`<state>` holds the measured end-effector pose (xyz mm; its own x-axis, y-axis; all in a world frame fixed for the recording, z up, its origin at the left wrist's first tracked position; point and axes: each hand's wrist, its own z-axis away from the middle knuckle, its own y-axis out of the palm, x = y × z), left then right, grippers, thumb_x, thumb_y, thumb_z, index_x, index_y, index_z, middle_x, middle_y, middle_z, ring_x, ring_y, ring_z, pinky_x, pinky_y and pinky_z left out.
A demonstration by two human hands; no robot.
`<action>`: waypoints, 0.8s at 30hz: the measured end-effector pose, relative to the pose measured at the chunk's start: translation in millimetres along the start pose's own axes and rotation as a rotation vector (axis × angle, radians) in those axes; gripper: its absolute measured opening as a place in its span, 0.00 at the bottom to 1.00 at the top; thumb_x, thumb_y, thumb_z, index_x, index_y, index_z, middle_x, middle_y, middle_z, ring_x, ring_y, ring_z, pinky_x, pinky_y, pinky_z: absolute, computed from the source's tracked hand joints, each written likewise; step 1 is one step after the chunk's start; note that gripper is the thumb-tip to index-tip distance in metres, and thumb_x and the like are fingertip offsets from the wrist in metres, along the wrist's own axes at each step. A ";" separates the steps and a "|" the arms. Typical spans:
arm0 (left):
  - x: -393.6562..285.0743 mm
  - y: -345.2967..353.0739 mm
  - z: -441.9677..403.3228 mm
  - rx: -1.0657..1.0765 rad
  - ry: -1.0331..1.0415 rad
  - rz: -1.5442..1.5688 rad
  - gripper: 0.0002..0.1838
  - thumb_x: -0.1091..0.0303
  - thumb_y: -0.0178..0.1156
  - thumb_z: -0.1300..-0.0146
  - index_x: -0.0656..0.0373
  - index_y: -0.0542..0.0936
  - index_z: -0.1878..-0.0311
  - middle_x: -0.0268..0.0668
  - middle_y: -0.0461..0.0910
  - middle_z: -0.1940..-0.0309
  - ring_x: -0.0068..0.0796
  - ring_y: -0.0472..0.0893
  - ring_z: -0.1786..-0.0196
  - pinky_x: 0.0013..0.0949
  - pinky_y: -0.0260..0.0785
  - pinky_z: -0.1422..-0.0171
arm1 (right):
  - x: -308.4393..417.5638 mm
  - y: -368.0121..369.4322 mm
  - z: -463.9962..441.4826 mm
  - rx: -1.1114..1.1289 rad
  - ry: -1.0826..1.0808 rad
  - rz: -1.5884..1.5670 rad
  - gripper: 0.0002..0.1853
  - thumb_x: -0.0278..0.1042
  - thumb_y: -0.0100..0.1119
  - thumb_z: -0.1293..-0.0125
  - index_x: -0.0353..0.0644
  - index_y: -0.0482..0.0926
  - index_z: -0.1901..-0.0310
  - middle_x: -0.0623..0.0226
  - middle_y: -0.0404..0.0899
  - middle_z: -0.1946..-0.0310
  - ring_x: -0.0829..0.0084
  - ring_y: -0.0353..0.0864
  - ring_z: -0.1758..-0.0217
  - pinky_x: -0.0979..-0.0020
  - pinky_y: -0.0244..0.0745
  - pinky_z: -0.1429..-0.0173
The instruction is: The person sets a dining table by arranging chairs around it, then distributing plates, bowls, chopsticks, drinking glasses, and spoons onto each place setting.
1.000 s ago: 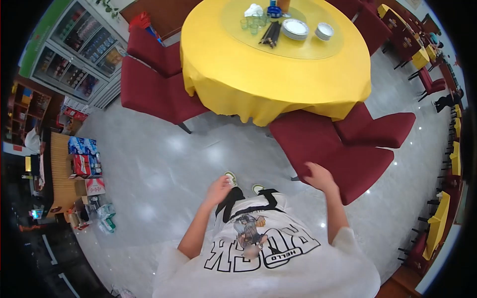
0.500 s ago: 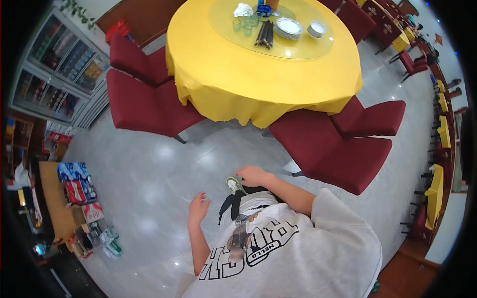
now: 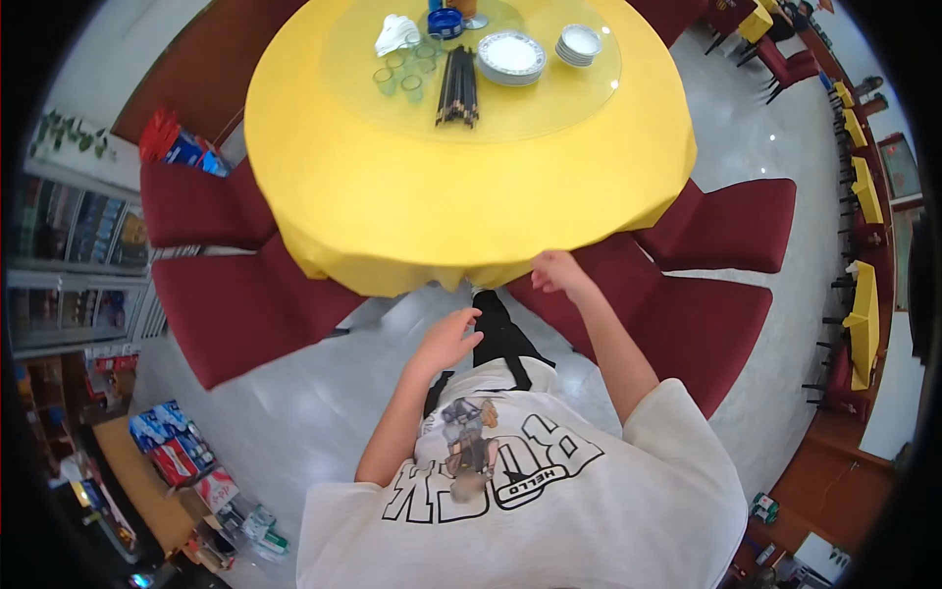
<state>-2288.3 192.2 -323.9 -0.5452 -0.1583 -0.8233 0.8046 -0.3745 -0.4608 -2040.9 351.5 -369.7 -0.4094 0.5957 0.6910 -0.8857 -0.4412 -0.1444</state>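
Just in front of the round table's near edge, my right hand [image 3: 557,273] hangs with loosely bent fingers and nothing in it, above a dark red chair [image 3: 638,294]. My left hand [image 3: 448,342] is lower and to the left, over my leg, empty with its fingers apart. A yellow cloth [image 3: 471,206] covers the table. On its glass turntable stand a stack of plates [image 3: 511,57], a stack of small bowls [image 3: 579,44], a bundle of dark chopsticks [image 3: 457,90], several green glasses [image 3: 411,88], a white cloth or tissue [image 3: 396,35] and a blue ashtray [image 3: 445,23].
Dark red chairs [image 3: 245,309] flank the table on the left, and more [image 3: 731,231] on the right. A glass-door fridge [image 3: 74,265] stands at the far left. Drink packs [image 3: 172,442] sit at the lower left. Further yellow tables [image 3: 862,319] line the right side.
The table and chairs appear nearer and larger, and the view has shifted. My right hand has moved out from over my body towards the table edge. My left hand is now nearer the table.
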 end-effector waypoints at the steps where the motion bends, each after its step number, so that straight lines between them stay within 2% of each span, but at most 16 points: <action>1: 0.7 -7.5 -24.6 -0.005 0.027 -0.003 0.22 0.62 0.60 0.40 0.60 0.73 0.44 0.45 0.80 0.54 0.41 0.80 0.53 0.39 0.72 0.49 | 24.6 -17.2 -23.5 -0.050 0.015 -0.045 0.09 0.39 0.57 0.40 0.45 0.79 0.62 0.70 0.79 0.74 0.76 0.79 0.71 0.71 0.73 0.70; 2: 0.4 -17.8 -49.6 0.003 0.026 -0.008 0.22 0.62 0.60 0.40 0.60 0.73 0.44 0.45 0.80 0.54 0.41 0.80 0.53 0.39 0.72 0.49 | 55.6 -34.6 -52.4 -0.099 0.024 -0.088 0.09 0.40 0.56 0.39 0.47 0.78 0.61 0.69 0.79 0.71 0.75 0.80 0.67 0.71 0.73 0.68; 4: 0.3 -34.3 -92.2 0.067 -0.121 0.038 0.22 0.62 0.60 0.40 0.61 0.73 0.44 0.45 0.80 0.55 0.41 0.80 0.53 0.39 0.72 0.49 | 125.8 -67.5 -139.4 -0.247 -0.056 -0.313 0.09 0.40 0.56 0.40 0.47 0.77 0.61 0.69 0.78 0.70 0.73 0.79 0.66 0.67 0.73 0.63; 5: 0.6 -43.4 -104.9 0.070 -0.145 0.029 0.22 0.63 0.61 0.40 0.62 0.73 0.44 0.46 0.80 0.55 0.41 0.80 0.54 0.38 0.73 0.49 | 145.9 -78.6 -175.1 -0.247 -0.053 -0.377 0.09 0.39 0.55 0.41 0.47 0.77 0.61 0.69 0.78 0.70 0.72 0.78 0.65 0.64 0.72 0.60; 8: 2.9 -67.6 -135.4 0.033 -0.189 0.042 0.22 0.64 0.61 0.40 0.62 0.73 0.43 0.47 0.79 0.55 0.40 0.80 0.53 0.38 0.73 0.49 | 207.4 -98.9 -251.0 -0.280 -0.106 -0.323 0.12 0.45 0.56 0.40 0.45 0.76 0.63 0.69 0.76 0.73 0.72 0.79 0.68 0.65 0.71 0.62; 9: 1.9 -75.9 -144.2 0.023 -0.226 0.105 0.22 0.65 0.60 0.40 0.62 0.73 0.44 0.47 0.79 0.55 0.41 0.80 0.54 0.38 0.73 0.49 | 225.9 -99.8 -263.6 -0.302 -0.116 -0.348 0.16 0.49 0.55 0.38 0.42 0.75 0.64 0.69 0.76 0.74 0.72 0.78 0.70 0.67 0.71 0.64; 12: 5.7 -96.2 -163.9 0.013 -0.258 0.145 0.21 0.65 0.60 0.40 0.62 0.73 0.44 0.47 0.80 0.55 0.41 0.80 0.54 0.37 0.73 0.49 | 252.5 -104.2 -298.0 -0.327 -0.063 -0.338 0.20 0.54 0.53 0.36 0.41 0.75 0.65 0.69 0.75 0.75 0.72 0.78 0.70 0.67 0.70 0.64; 13: 7.5 -101.0 -168.7 0.010 -0.258 0.114 0.19 0.66 0.58 0.38 0.62 0.73 0.45 0.44 0.80 0.57 0.36 0.81 0.55 0.35 0.73 0.52 | 254.0 -104.7 -311.9 -0.352 -0.038 -0.301 0.24 0.57 0.52 0.36 0.40 0.75 0.67 0.69 0.75 0.77 0.72 0.78 0.73 0.69 0.69 0.67; 17: 17.2 -121.0 -180.7 0.012 -0.231 0.105 0.18 0.67 0.58 0.37 0.62 0.73 0.45 0.42 0.80 0.58 0.34 0.81 0.55 0.34 0.72 0.52 | 251.2 -101.2 -328.7 -0.378 -0.050 -0.359 0.24 0.58 0.53 0.36 0.40 0.74 0.71 0.70 0.72 0.81 0.72 0.76 0.79 0.71 0.65 0.74; 19: 24.0 -130.5 -188.7 0.007 -0.255 0.123 0.18 0.67 0.58 0.38 0.62 0.74 0.46 0.42 0.80 0.57 0.35 0.81 0.55 0.35 0.73 0.51 | 256.3 -100.1 -332.3 -0.398 -0.064 -0.271 0.23 0.56 0.54 0.36 0.41 0.74 0.74 0.71 0.69 0.85 0.73 0.73 0.84 0.73 0.59 0.80; 23: 38.3 -140.4 -193.1 0.020 -0.276 0.171 0.18 0.67 0.58 0.39 0.61 0.74 0.46 0.43 0.81 0.58 0.36 0.81 0.56 0.35 0.73 0.52 | 257.8 -99.9 -334.7 -0.399 -0.100 -0.282 0.22 0.53 0.55 0.36 0.41 0.73 0.76 0.71 0.68 0.87 0.74 0.72 0.86 0.73 0.58 0.82; 24: 39.6 -143.2 -195.4 0.032 -0.275 0.168 0.18 0.67 0.58 0.39 0.61 0.74 0.46 0.43 0.81 0.58 0.36 0.81 0.56 0.35 0.73 0.52 | 260.5 -101.8 -333.8 -0.373 -0.092 -0.257 0.21 0.49 0.54 0.36 0.39 0.74 0.76 0.68 0.70 0.85 0.73 0.74 0.85 0.73 0.59 0.82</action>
<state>-2379.1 418.1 -355.3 -0.4516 -0.4599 -0.7646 0.8836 -0.3497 -0.3115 -2130.4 775.7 -411.3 -0.1604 0.5847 0.7952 -0.9811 -0.0058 -0.1936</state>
